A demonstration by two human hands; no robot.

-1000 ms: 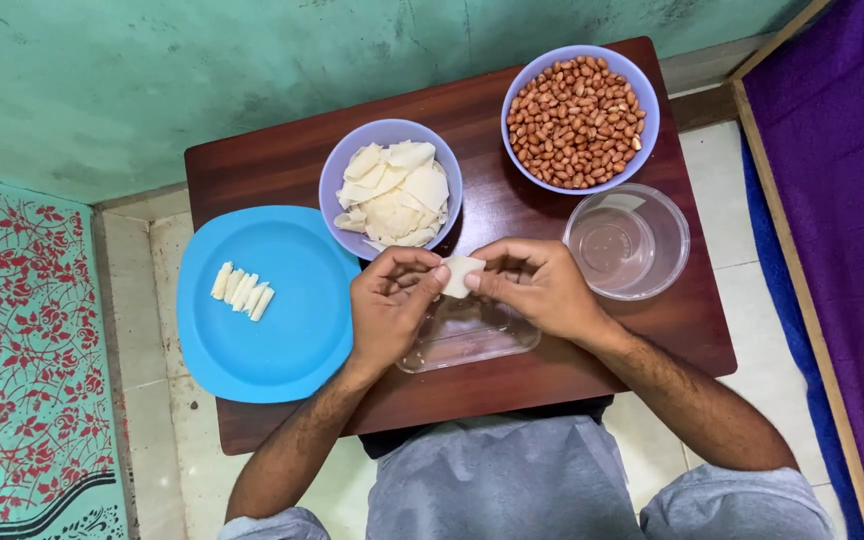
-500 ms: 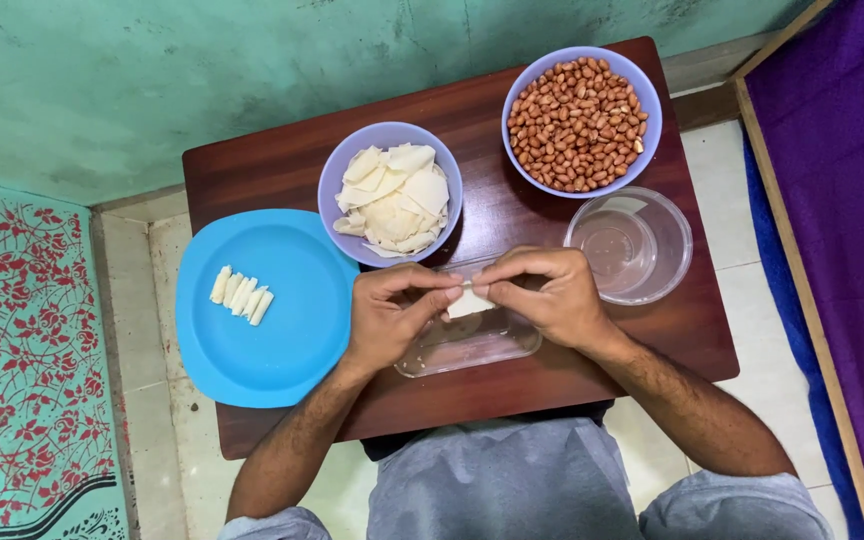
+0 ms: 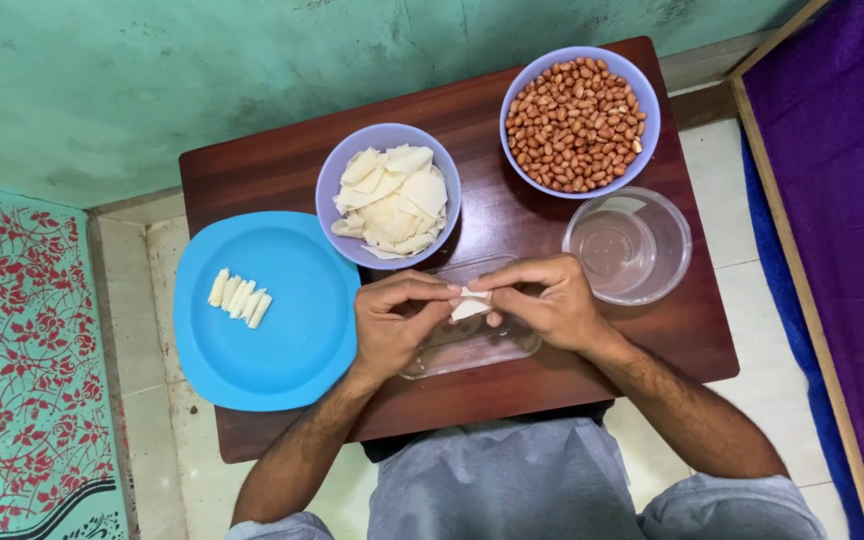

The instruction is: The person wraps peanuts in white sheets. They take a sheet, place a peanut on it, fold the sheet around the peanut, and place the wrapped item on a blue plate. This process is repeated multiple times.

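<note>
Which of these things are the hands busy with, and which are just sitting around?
In use:
- white wrapper piece, pinched between the left hand and right hand
- clear tray under the hands
- bowl of white wrappers
- rolled pieces on the blue plate

Just sitting:
- bowl of peanuts
- clear bowl
- patterned mat
- purple cloth

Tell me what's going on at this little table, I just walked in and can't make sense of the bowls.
A person seated at a small wooden table holds a small white piece of dough between the left hand and right hand, over a clear tray. A blue plate carries five rolled white pieces. Beyond are a bowl of white wrappers, a bowl of peanuts and a clear bowl.
</note>
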